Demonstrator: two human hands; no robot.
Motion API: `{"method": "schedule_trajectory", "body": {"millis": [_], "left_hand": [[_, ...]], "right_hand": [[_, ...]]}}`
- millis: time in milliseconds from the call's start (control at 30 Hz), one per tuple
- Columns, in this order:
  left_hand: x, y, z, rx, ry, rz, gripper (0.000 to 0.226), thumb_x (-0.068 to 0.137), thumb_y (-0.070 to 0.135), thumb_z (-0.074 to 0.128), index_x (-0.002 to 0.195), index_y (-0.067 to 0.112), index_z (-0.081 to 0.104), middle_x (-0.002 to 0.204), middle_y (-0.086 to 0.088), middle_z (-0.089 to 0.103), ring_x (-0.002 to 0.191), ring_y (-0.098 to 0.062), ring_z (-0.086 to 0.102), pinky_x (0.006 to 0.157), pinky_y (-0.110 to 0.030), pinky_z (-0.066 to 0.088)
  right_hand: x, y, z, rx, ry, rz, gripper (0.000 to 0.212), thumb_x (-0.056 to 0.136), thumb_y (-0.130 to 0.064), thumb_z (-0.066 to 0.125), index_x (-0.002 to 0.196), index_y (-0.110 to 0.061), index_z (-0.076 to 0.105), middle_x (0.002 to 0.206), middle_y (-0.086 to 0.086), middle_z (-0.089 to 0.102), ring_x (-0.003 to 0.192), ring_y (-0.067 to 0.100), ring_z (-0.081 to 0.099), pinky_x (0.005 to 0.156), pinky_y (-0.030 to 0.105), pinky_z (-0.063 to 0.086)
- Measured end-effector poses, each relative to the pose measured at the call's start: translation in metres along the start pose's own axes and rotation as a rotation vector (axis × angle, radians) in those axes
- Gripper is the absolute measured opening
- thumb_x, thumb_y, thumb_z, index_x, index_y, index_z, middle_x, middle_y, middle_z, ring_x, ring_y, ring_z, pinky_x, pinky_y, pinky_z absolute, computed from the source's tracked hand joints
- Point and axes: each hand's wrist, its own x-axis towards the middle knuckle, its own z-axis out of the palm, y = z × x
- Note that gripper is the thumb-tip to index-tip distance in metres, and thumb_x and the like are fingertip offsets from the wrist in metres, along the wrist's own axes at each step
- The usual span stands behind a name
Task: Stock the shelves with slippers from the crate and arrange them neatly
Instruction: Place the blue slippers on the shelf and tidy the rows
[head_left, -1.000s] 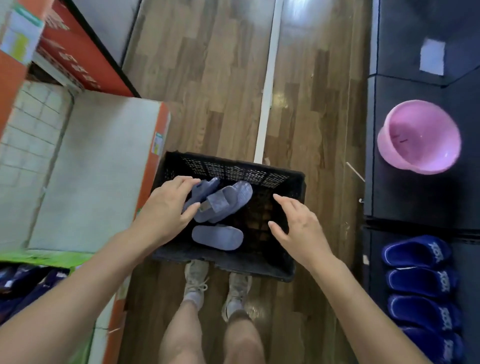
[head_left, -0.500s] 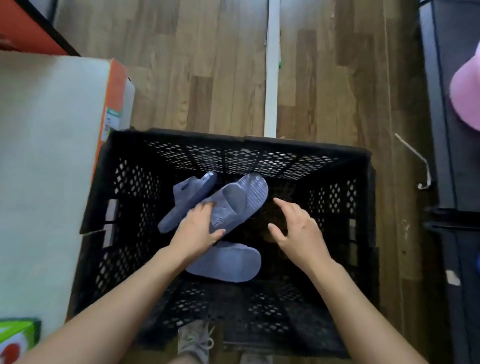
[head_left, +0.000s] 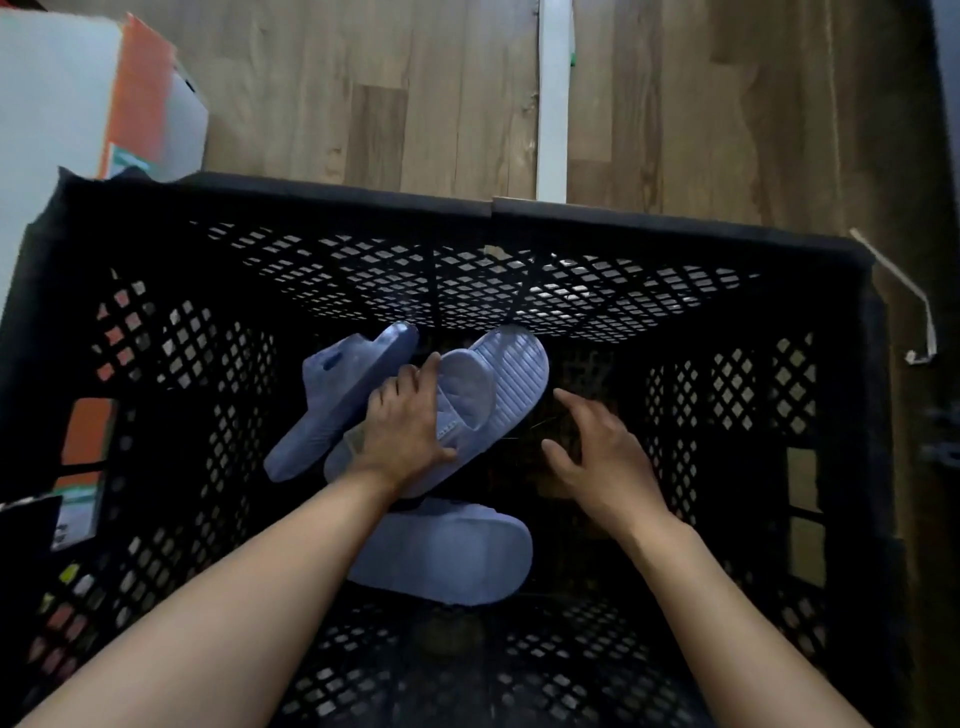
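Three blue-grey slippers lie inside a black lattice crate (head_left: 467, 218). My left hand (head_left: 410, 421) is down in the crate and grips the ribbed middle slipper (head_left: 498, 374) by its strap, thumb on one side and fingers over the other. A second slipper (head_left: 337, 400) leans on its side just left of it. The third slipper (head_left: 447, 556) lies sole-up on the crate floor beneath my left wrist. My right hand (head_left: 597, 452) hovers right of the held slipper, fingers spread and loosely bent, holding nothing.
The crate stands on a wood-plank floor (head_left: 363, 93) with a white strip (head_left: 553, 93) running away from it. A white and orange shelf unit (head_left: 104, 98) sits against the crate's left side. A dark edge (head_left: 948, 78) runs down the far right.
The view has dropped closer into the crate. My left hand has moved further over the middle slipper and closed around its strap. My right hand has stayed beside it, still spread.
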Motion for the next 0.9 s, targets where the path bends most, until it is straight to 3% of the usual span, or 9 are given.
{"method": "schedule_trajectory", "body": {"millis": [67, 233, 400, 467, 533, 633, 767, 833, 900], "left_hand": [[-0.002, -0.003, -0.005, -0.04, 0.024, -0.005, 0.105, 0.059, 0.039, 0.08, 0.144, 0.007, 0.027, 0.125, -0.017, 0.048, 0.105, -0.035, 0.051, 0.088, -0.042, 0.041], [-0.019, -0.017, -0.029, -0.35, 0.14, -0.015, 0.105, 0.053, 0.037, 0.079, 0.142, 0.015, 0.028, 0.137, -0.002, 0.04, 0.126, -0.019, 0.039, 0.101, -0.04, 0.04], [-0.041, -0.028, -0.055, -0.542, 0.182, -0.11, 0.111, 0.057, 0.028, 0.085, 0.145, 0.022, 0.018, 0.145, 0.003, 0.032, 0.131, -0.01, 0.035, 0.103, -0.031, 0.039], [-0.05, -0.034, -0.061, -0.632, 0.216, -0.135, 0.111, 0.059, 0.026, 0.085, 0.146, 0.028, 0.017, 0.143, 0.012, 0.029, 0.125, 0.006, 0.031, 0.097, -0.013, 0.035], [-0.057, -0.04, -0.063, -0.699, 0.252, -0.165, 0.108, 0.06, 0.02, 0.085, 0.145, 0.029, 0.018, 0.137, 0.018, 0.03, 0.115, 0.019, 0.032, 0.085, 0.003, 0.029], [-0.07, -0.049, -0.062, -0.727, 0.302, -0.211, 0.11, 0.058, 0.012, 0.086, 0.145, 0.025, 0.021, 0.132, 0.02, 0.032, 0.115, 0.016, 0.031, 0.085, 0.004, 0.028], [-0.086, -0.054, -0.062, -0.731, 0.35, -0.256, 0.112, 0.056, 0.01, 0.087, 0.146, 0.022, 0.021, 0.138, 0.015, 0.033, 0.123, 0.007, 0.032, 0.101, -0.016, 0.03], [-0.089, -0.054, -0.063, -0.743, 0.375, -0.256, 0.112, 0.056, 0.008, 0.087, 0.146, 0.021, 0.022, 0.137, 0.013, 0.034, 0.121, 0.01, 0.032, 0.096, -0.005, 0.029], [-0.09, -0.052, -0.067, -0.74, 0.397, -0.241, 0.111, 0.055, 0.005, 0.086, 0.145, 0.017, 0.023, 0.137, 0.011, 0.034, 0.118, 0.013, 0.031, 0.09, 0.006, 0.025]], "right_hand": [[0.003, 0.001, 0.002, 0.034, -0.013, 0.028, 0.055, 0.093, -0.032, 0.051, 0.143, -0.027, 0.029, 0.145, -0.004, 0.037, 0.132, 0.015, 0.034, 0.108, 0.036, 0.031], [0.017, 0.003, 0.009, 0.22, -0.012, 0.165, 0.059, 0.092, -0.03, 0.054, 0.144, -0.024, 0.027, 0.145, 0.003, 0.038, 0.13, 0.02, 0.039, 0.102, 0.032, 0.034], [0.047, 0.003, 0.021, 0.477, 0.04, 0.299, 0.065, 0.088, -0.028, 0.061, 0.144, -0.015, 0.03, 0.138, 0.011, 0.046, 0.123, 0.023, 0.047, 0.103, 0.038, 0.039], [0.057, 0.0, 0.027, 0.517, 0.013, 0.344, 0.065, 0.087, -0.027, 0.062, 0.142, -0.013, 0.032, 0.137, 0.011, 0.047, 0.121, 0.023, 0.049, 0.1, 0.036, 0.04], [0.065, -0.005, 0.032, 0.574, -0.01, 0.356, 0.056, 0.086, -0.023, 0.064, 0.136, -0.012, 0.041, 0.129, 0.009, 0.054, 0.105, 0.018, 0.053, 0.091, 0.033, 0.043], [0.075, -0.01, 0.039, 0.689, 0.017, 0.392, 0.053, 0.083, -0.017, 0.068, 0.129, -0.01, 0.043, 0.117, 0.008, 0.059, 0.097, 0.02, 0.056, 0.085, 0.032, 0.045], [0.084, -0.01, 0.044, 0.688, 0.072, 0.456, 0.051, 0.08, -0.015, 0.071, 0.124, -0.005, 0.048, 0.118, 0.012, 0.06, 0.098, 0.023, 0.058, 0.091, 0.038, 0.048], [0.085, -0.008, 0.044, 0.694, 0.085, 0.473, 0.052, 0.08, -0.016, 0.07, 0.126, -0.005, 0.048, 0.12, 0.012, 0.06, 0.101, 0.024, 0.058, 0.092, 0.039, 0.047], [0.08, -0.004, 0.046, 0.681, 0.079, 0.491, 0.067, 0.08, -0.019, 0.072, 0.136, -0.005, 0.038, 0.126, 0.013, 0.056, 0.113, 0.028, 0.055, 0.098, 0.042, 0.044]]}}
